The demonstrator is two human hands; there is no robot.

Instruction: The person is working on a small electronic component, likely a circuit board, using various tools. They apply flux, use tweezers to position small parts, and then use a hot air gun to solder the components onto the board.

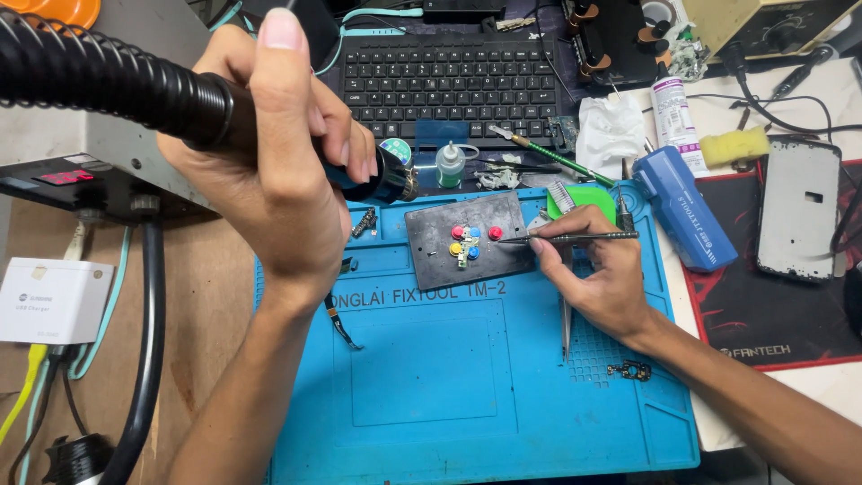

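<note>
Head view: left hand (269, 153) grips hot-air wand (117, 85); right hand (593, 269) pinches tweezers (575, 238) beside bottle (450, 166), keyboard (449, 81).

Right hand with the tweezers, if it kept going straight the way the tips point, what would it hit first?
Probably the small circuit board pinned by coloured magnets on the grey metal plate. The right hand aims its tweezers leftward, tips just short of it; height is unclear.

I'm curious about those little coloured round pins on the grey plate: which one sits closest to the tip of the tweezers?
The red pin at the right end of the cluster, apart from the others; the tweezers in the right hand point at it.
</note>
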